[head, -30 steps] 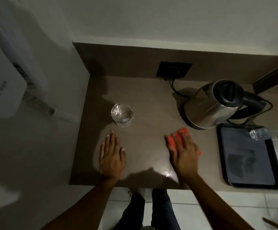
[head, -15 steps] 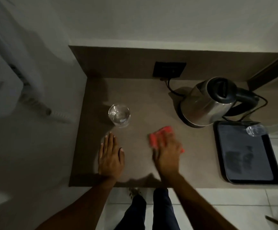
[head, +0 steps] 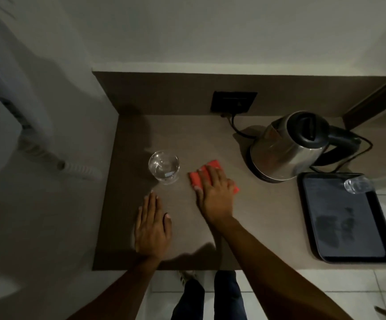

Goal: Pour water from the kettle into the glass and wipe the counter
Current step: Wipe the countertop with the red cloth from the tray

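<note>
brown laminate of the tabletop (head: 268,227) fills the middle of what we see, its near edge just above our dark trouser legs (head: 226,294) and the pale floor tiles. nearest to us, our left hand (head: 152,227) lies flat on the tabletop, fingers together and stretched out, gripping nothing. a little farther in, our right hand (head: 215,192) presses palm-down on a folded red cloth (head: 210,172), fingers spread flat over it rather than curled around it; the cloth shows beyond the fingertips and at the right of the palm. just left of the cloth, close but apart, stands the clear drinking glass (head: 163,167), upright, with water in it. to the right sits a black tray (head: 302,215) with a small clear tumbler (head: 356,184) at its far corner. beyond the tray the steel kettle (head: 286,146) rests on its base, black lid shut, its cord running to the dark wall socket (head: 233,102).
</note>
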### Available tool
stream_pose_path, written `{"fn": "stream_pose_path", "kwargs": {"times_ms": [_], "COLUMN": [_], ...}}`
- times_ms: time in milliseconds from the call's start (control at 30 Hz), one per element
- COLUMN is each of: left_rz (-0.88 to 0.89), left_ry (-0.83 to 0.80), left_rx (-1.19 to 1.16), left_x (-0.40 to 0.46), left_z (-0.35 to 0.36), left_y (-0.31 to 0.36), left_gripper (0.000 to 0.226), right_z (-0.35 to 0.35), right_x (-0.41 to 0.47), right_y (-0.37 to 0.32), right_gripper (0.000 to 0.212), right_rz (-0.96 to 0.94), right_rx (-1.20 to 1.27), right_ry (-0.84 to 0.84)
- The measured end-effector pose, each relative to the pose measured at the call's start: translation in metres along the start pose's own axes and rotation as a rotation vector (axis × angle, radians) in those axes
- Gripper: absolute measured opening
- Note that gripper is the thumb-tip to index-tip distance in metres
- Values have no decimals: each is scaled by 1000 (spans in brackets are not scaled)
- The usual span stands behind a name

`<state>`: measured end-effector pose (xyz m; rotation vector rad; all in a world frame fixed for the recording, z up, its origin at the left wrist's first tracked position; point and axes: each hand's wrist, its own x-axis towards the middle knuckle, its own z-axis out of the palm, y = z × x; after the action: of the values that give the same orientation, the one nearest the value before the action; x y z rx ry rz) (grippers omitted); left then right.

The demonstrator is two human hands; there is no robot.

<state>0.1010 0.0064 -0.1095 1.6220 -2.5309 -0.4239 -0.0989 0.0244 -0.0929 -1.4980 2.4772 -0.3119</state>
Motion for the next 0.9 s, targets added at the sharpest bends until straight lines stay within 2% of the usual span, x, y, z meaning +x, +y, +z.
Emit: {"fn": "stream_pose_path", "kwargs": {"times_ms": [133,267,333,400,500,533,567,600,633,700,733,800,833,900], "left_rz": [-13,-16,-20,-21,-35,-37,-38,-41,-43,-35,-27,-17,-20,-55], "left_ry": [20,15,7,-6,-16,-22,-19,-15,-15,-11,-8,-6,2,-13], "left_rx": [-59,-83,-79,-74,-76,-76,-76,-75,-73,-67,-65,-71,-82,-143], "left_x": [-3,-2,-2,-2,-1,-1,-1,-2,-2,-3,-3,-1,-1,0], "left_z": [-2,-6,-6,-8,-11,-11,-11,-11,-11,-10,-10,-9,-10,-14], "left_y": [3,4,5,6,8,8,9,9,9,7,7,7,8,10], "left_gripper": [57,59,59,59,59,59,59,60,60,60,61,64,67,79], "right_z": [12,0,-18,-29,-18,-12,-8,-3,4,14,10,-5,-18,-44], "right_x": [-71,-139,-143,-141,-136,-137,-138,-141,-149,-171,-175,-172,-170,-161], "right_y": [12,88,126,139,101,79,57,36,18,7,19,62,85,123], "right_gripper": [51,53,48,46,54,55,54,52,49,45,44,39,38,45], "right_rz": [-432,-574,-466,-185,330,440,463,394,245,-174,-356,-597,-638,-511], "right_rx": [38,-65,-118,-92,-29,8,34,22,-12,-74,-65,-75,-113,-129], "right_ry": [-128,-172,-132,-39,125,129,114,68,4,-110,-140,-147,-144,-143]}}
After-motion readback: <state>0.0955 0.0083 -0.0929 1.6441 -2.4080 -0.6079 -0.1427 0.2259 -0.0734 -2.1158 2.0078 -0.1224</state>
